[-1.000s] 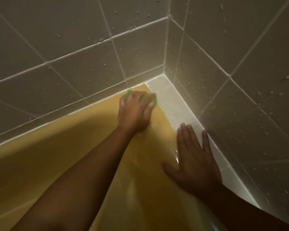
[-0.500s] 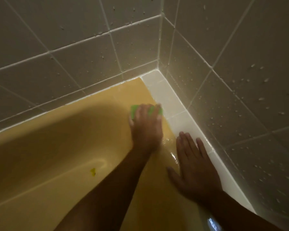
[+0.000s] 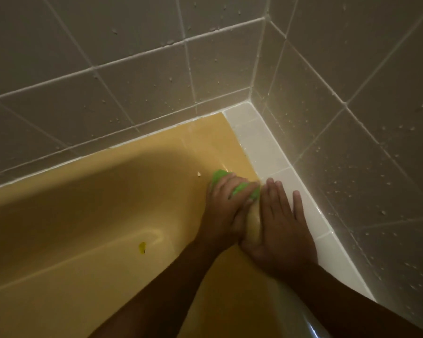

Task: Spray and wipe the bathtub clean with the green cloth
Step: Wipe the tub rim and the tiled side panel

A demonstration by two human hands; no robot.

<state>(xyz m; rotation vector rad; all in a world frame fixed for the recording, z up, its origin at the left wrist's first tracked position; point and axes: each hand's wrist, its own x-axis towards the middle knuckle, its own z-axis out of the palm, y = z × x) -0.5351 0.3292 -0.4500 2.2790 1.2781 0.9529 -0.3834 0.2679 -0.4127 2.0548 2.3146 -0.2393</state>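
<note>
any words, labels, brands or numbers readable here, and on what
None. No text shows on the yellow bathtub, the green cloth, the white ledge or the wall tiles.
The small yellow spot on the tub floor is a mark, not lettering.

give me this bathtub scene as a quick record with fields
left hand: grips the green cloth against the yellow bathtub, on the rim near the corner
right hand: flat, fingers straight, resting across the rim and the white tile ledge
wall tiles: grey, dotted with droplets
tub floor: small yellow speck
</note>
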